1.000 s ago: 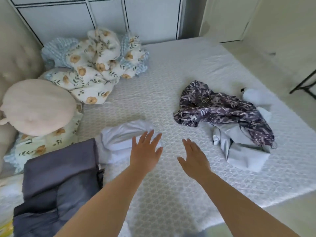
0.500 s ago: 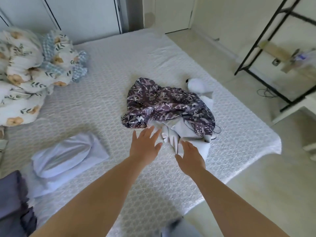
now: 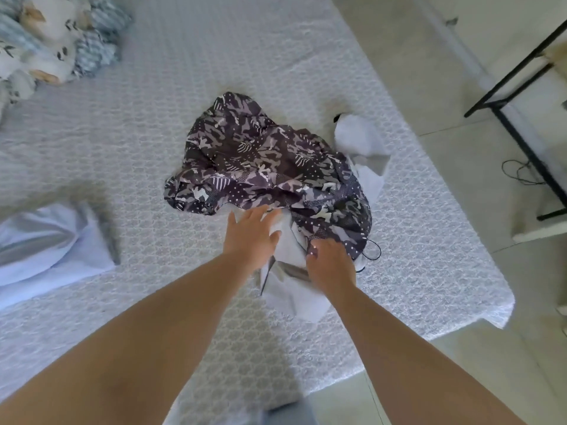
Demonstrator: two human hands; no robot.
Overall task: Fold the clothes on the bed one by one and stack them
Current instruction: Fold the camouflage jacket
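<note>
A crumpled dark patterned garment [image 3: 264,161] lies on top of a pale white garment [image 3: 291,289] near the bed's right edge. My left hand [image 3: 250,233] rests with straight fingers on the pale cloth, its tips at the patterned garment's lower edge. Just to its right, my right hand [image 3: 329,265] has its fingers curled into the patterned garment's near hem, where it meets the pale cloth. A folded white garment [image 3: 52,240] lies on the bed at the left.
The textured white mattress [image 3: 214,56] ends at a corner on the right, with tiled floor beyond. Floral bedding [image 3: 52,41] is bunched at the top left. A black metal rack [image 3: 518,130] and a loose cable [image 3: 521,171] are at the right.
The view swung right and down towards the clothes pile. Both hands moved forward onto it; the right hand's fingers curled into the cloth.
</note>
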